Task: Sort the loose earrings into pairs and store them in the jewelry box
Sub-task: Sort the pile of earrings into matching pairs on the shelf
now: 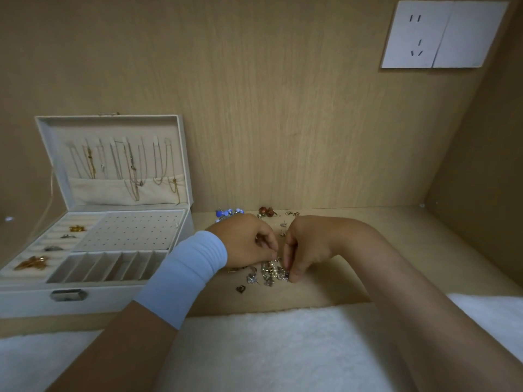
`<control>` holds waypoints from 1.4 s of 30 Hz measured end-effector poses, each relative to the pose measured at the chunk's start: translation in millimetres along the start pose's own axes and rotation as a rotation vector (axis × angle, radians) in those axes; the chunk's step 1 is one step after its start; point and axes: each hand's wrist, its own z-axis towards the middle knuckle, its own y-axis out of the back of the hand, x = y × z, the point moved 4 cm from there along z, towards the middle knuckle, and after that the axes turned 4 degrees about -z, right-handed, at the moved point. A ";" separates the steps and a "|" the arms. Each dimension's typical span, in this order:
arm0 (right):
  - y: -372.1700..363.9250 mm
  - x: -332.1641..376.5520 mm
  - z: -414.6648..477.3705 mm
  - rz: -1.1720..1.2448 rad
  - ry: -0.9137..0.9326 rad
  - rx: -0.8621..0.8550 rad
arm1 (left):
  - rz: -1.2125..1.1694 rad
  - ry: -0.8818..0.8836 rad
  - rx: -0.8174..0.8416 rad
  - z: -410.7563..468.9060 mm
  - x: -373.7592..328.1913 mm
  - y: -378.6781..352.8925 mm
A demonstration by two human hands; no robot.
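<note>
A pile of loose silver and pearl earrings (270, 274) lies on the wooden shelf in front of me. My left hand (246, 240) and my right hand (304, 247) meet over it, fingers curled, each pinching at pieces of the tangled pile. A small dark heart earring (240, 289) lies apart at the front. Blue earrings (225, 213), brown bead earrings (267, 212) and small gold ones (293, 213) lie further back by the wall. The white jewelry box (68, 295) stands open at the left, its perforated stud panel (133, 230) bare.
Necklaces (127, 165) hang in the box lid. Gold and silver pieces (32, 263) sit in the ring rolls at the box's left. A white fluffy cloth (254, 349) covers the near edge. A wall socket (441, 35) is at the upper right.
</note>
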 end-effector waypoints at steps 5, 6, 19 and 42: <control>2.5 -3.0 0.9 0.015 0.028 0.005 | -0.040 -0.020 -0.011 -1.8 -1.6 0.4; 6.4 -5.3 -0.2 0.040 0.041 0.003 | -0.067 -0.027 -0.022 -1.2 -1.9 0.4; 44.2 -62.8 -6.3 0.894 0.040 -0.395 | -0.364 -0.157 -0.397 45.8 -36.2 30.3; 12.2 -93.9 41.1 0.239 -0.145 -0.595 | -0.193 0.047 -0.381 75.6 -11.8 33.2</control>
